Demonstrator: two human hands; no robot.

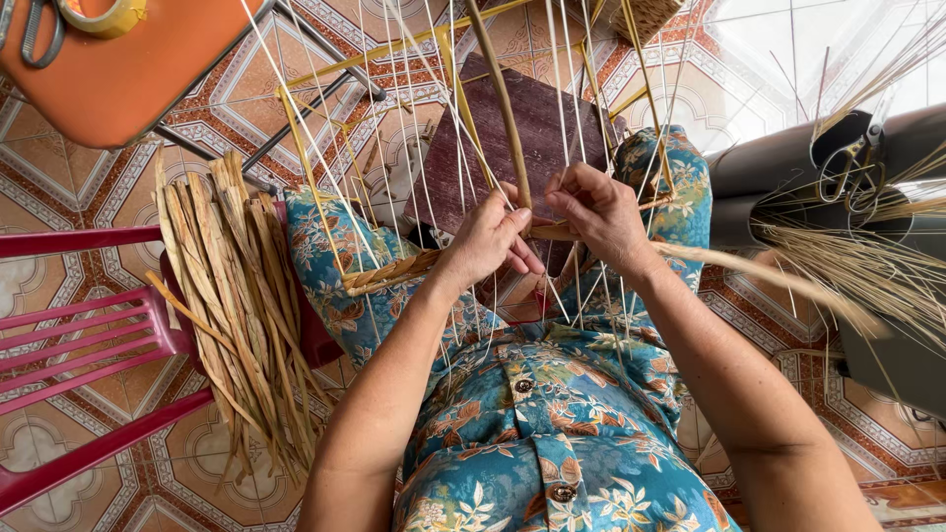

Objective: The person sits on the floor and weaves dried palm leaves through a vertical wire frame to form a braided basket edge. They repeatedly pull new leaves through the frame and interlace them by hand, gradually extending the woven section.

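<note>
Half-woven straw basket frame (394, 271), thin pale upright strands, left hand (488, 241) and right hand (601, 212) fingers clamped on its braided weft; strands may snap if overbent.

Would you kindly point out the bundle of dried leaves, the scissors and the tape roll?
bundle of dried leaves (236, 296), head view, middle of the bundle.
scissors (39, 34), head view, handle loop.
tape roll (103, 15), head view, yellow rim.
</note>
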